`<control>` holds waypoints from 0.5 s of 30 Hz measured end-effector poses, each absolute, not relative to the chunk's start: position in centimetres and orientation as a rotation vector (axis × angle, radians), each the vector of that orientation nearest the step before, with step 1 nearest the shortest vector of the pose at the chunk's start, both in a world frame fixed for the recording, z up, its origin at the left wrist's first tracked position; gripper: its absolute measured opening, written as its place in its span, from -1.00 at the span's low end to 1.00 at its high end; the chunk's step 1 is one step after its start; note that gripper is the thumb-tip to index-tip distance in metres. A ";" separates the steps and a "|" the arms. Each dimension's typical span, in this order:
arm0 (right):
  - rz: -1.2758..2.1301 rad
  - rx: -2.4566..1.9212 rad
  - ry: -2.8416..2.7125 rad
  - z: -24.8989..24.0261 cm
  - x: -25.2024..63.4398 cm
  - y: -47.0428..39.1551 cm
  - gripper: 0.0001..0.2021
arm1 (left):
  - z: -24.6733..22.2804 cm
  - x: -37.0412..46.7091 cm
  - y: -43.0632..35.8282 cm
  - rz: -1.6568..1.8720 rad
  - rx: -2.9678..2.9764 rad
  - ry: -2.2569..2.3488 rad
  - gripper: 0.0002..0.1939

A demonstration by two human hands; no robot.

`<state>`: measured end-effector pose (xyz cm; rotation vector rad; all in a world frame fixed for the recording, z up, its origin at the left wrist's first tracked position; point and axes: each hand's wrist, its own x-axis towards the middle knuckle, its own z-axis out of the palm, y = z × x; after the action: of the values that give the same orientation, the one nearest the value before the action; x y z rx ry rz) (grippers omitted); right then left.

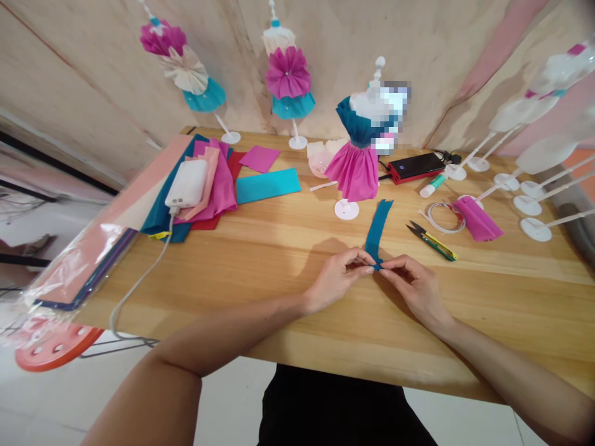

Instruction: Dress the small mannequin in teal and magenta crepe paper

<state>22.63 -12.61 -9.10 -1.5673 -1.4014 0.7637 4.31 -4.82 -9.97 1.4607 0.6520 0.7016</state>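
A dark teal strip of crepe paper (379, 226) runs away from me over the wooden table, its near end bunched between my fingers. My left hand (341, 272) pinches that end from the left with thumb and forefinger. From the right, my right hand (413, 285) pinches the same gathered end, the fingertips of both hands almost touching. Just beyond stands a small dress form (369, 108) wearing a teal paper top and a pink pleated skirt (356, 171). Thread snips (432, 240) with yellow and green handles lie to the right of my right hand.
Crepe paper sheets (223, 186) with a white power bank (186, 183) on them lie left. Two decorated dress forms (287, 71) stand at the back. A black-red power bank (416, 167), glue stick (433, 185), coiled white cord (445, 218) and bare dress forms (546, 155) occupy the right.
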 end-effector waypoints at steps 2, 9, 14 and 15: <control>0.746 -1.564 -1.412 -9.1 22.6 -12.6 -0.88 | -10.0 4.3 -4.8 0.695 1.454 0.656 -0.82; 0.721 -1.571 -1.433 -8.9 22.5 -12.6 -0.89 | -9.9 4.2 -4.9 0.680 1.466 0.678 -0.81; 0.715 -1.552 -1.436 -9.0 22.5 -12.5 -0.89 | -9.7 4.2 -5.0 0.699 1.493 0.668 -0.85; 0.707 -1.544 -1.446 -9.0 22.6 -12.5 -0.89 | -9.6 4.3 -5.0 0.703 1.496 0.665 -0.86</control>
<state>22.56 -12.52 -8.97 -1.5438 -1.4463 0.7071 4.26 -4.99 -9.64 1.4959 0.6649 0.7034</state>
